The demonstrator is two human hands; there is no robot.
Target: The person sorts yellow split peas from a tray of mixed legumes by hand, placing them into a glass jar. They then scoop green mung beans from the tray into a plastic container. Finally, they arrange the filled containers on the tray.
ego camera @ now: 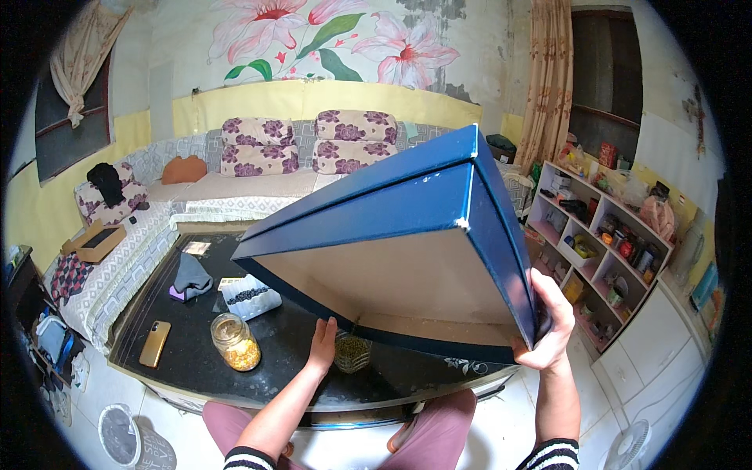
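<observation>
A large dark-blue cardboard box (pixel 382 214) hangs tilted above the table, a pale tan surface within its rim facing me. A seam runs along its far side, and its corners are worn white. My right hand (pixel 549 326) grips its right corner, with the thumb at the lower edge. My left hand (pixel 323 345) holds the lower rim further left; part of its grip is hidden. Just beside that hand, a glass jar of small green grains (pixel 352 355) is partly covered by the box. Left of it, an uncovered glass jar (pixel 235 342) contains yellow kernels.
On the black tabletop (pixel 194 329) lie a gold phone (pixel 155 344), a grey cloth (pixel 192 276) and a pale packet with dark pieces (pixel 251 296). A waste bin (pixel 120 437) stands on the floor at left. Shelves (pixel 599 235) are at right, a sofa (pixel 247 182) beyond.
</observation>
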